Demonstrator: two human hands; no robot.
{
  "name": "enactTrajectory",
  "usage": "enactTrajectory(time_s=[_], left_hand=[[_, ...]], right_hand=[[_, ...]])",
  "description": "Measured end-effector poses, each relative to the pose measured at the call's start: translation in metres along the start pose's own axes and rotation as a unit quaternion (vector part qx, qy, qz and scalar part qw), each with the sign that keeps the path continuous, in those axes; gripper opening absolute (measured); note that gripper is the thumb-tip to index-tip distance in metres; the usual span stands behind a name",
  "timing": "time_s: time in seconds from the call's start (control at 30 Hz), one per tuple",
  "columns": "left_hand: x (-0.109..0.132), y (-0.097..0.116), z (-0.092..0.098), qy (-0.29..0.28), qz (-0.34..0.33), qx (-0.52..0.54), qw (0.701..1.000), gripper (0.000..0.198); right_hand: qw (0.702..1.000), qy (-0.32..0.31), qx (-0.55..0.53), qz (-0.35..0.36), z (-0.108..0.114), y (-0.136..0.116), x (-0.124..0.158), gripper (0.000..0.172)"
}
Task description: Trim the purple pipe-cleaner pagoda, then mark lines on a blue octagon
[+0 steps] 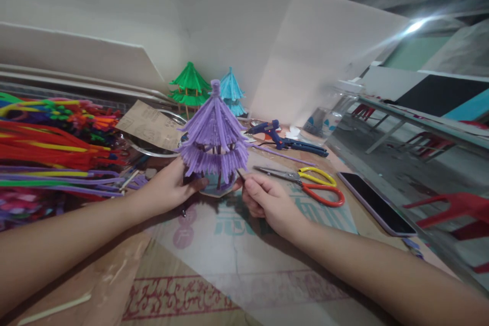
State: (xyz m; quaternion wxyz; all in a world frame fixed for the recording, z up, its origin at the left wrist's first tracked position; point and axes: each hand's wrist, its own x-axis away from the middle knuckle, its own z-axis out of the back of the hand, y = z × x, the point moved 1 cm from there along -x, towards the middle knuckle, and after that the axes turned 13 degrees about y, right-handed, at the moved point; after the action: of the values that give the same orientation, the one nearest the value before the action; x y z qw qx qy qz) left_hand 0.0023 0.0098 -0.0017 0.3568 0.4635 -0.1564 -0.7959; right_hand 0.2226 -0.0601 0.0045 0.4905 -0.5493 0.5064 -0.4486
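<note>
A purple pipe-cleaner pavilion (214, 132) with two tiers of roof stands upright in front of me. My left hand (171, 186) is closed around the left side of its base, the thumb on the front edge. On the other side, my right hand (265, 198) is closed in a pinch on a thin dark stick (241, 175), whose tip reaches the lower roof's right edge. Whether the stick touches the pavilion I cannot tell. Scissors (301, 181) with one yellow and one orange-red handle lie right beside my right hand.
Green (189, 81) and blue pavilions (231, 86) stand behind. Bundles of colourful pipe cleaners (57, 142) fill the left. A blue glue gun (267, 130), dark-handled pliers (305, 146) and a phone (376, 204) lie to the right. White boards (214, 20) rise at the back.
</note>
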Motion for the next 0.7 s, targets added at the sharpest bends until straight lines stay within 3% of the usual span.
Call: enactTrajectory(time_s=[0.27, 0.53, 0.7], left_hand=[[-0.001, -0.012, 0.002, 0.007, 0.072, -0.060, 0.996, 0.022], [-0.007, 0.006, 0.000, -0.013, 0.053, -0.022, 0.998, 0.036], [-0.009, 0.009, 0.002, -0.016, 0.056, -0.026, 0.998, 0.025]], right_hand=[[0.999, -0.014, 0.029, 0.036, -0.002, 0.001, 0.004, 0.056], [0.999, -0.016, 0.010, 0.035, -0.002, -0.001, 0.003, 0.054], [1.000, -0.018, 0.002, 0.025, -0.001, 0.000, 0.003, 0.057]])
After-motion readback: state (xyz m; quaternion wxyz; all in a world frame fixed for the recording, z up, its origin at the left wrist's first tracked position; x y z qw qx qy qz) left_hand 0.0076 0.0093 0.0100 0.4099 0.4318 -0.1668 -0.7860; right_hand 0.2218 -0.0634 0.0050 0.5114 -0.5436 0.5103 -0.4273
